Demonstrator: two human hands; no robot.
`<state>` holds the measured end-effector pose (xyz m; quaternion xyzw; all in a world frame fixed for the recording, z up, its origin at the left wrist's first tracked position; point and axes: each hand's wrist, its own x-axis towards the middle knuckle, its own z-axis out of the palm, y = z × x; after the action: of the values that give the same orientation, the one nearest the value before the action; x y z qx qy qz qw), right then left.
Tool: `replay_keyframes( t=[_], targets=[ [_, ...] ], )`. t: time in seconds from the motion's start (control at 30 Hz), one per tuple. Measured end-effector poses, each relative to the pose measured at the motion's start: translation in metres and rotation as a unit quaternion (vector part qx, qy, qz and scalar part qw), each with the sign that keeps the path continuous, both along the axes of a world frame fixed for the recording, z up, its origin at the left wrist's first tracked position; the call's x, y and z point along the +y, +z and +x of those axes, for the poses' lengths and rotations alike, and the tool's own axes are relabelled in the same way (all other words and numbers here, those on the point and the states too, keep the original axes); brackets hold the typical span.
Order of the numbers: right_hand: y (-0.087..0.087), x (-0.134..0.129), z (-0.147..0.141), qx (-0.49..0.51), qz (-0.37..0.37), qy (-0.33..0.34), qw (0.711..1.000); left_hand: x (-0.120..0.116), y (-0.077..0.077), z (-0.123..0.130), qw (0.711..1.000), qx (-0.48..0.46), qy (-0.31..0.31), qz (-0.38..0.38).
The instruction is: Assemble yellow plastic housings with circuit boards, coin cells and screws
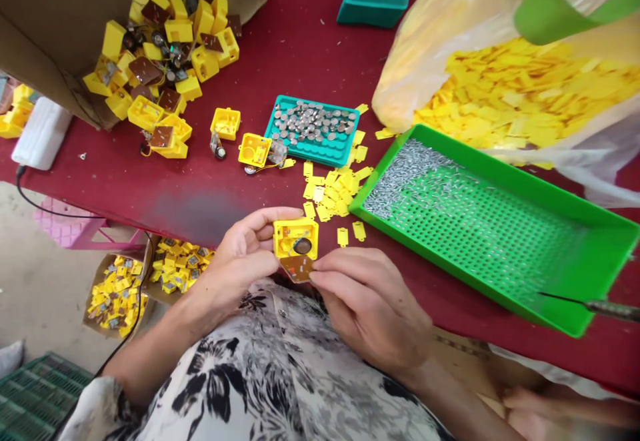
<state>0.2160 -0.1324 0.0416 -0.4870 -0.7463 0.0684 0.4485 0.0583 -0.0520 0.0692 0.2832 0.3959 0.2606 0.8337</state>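
My left hand (245,251) is closed on a small yellow plastic case (281,246), holding it near my body with its hollow side up. Inside the case sits a dark round part (302,246) with thin wires around it. At the case's near edge a brown circuit board (297,269) hangs partly outside. My right hand (367,298) pinches that board at its right corner between thumb and fingers. Just beyond my hands lie loose yellow cover plates (333,194) in a small heap.
A teal tray (313,160) holds silver button cells. The green tray (480,288) on the right contains many small screws; a screwdriver (613,309) juts over its edge. Yellow cases (177,31) spill from a cardboard box (60,48). A plastic bag (415,61) holds yellow plates.
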Motion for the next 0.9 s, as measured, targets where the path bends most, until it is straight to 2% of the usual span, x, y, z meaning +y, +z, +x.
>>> replay_keyframes(
  t=[0.47,0.63,0.77,0.9],
  targets=[
    [0.005,-0.003,0.004,-0.023,-0.008,0.066,0.998,0.003,0.002,0.008,0.996,0.086,0.005,0.021],
    [0.009,0.002,0.002,-0.004,-0.042,0.018,0.999,0.005,0.005,0.003,1.0,0.026,-0.007,-0.005],
    [0.014,0.01,-0.002,0.006,-0.07,-0.081,0.994,0.003,0.0,0.001,1.0,0.01,-0.018,-0.016],
    [0.017,0.015,-0.004,0.011,-0.095,-0.092,0.991,0.001,-0.007,0.001,1.0,0.012,-0.025,0.001]
  ],
)
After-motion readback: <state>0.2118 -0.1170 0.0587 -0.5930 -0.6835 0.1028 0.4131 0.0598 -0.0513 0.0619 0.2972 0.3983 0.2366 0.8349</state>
